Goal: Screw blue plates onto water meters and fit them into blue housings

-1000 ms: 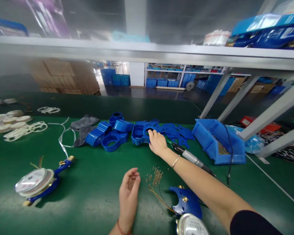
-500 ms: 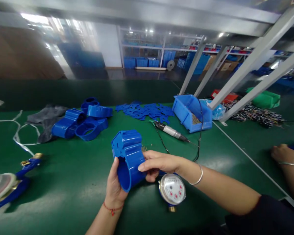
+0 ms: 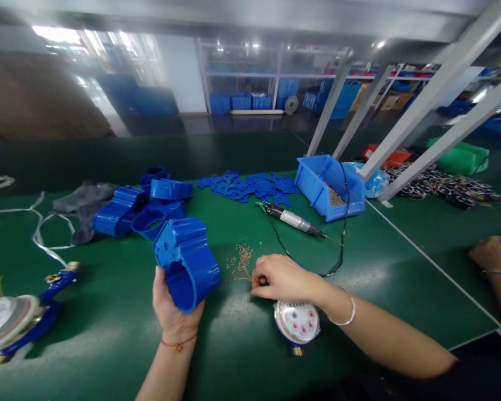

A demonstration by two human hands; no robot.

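My left hand [image 3: 171, 309] grips a blue plastic housing [image 3: 186, 262], held up above the green table [image 3: 121, 340]. My right hand [image 3: 281, 277] rests on the table to its right, fingers curled in a pinch at the edge of a scatter of small brass screws [image 3: 242, 258]. What the pinch holds is too small to name. Just under my right wrist lies a water meter [image 3: 297, 323] with a white dial facing up.
More blue housings [image 3: 144, 206] and flat blue plates [image 3: 250, 186] lie further back. An electric screwdriver [image 3: 294, 221] with a black cable sits beside a blue bin [image 3: 329, 186]. Another water meter [image 3: 14, 323] lies at left. Another person's hand [image 3: 490, 253] is at the right edge.
My right hand fetched a blue housing from the pile and brought it near, then let go of it and dropped to the screws. My left hand now holds the housing alone, shifted left.
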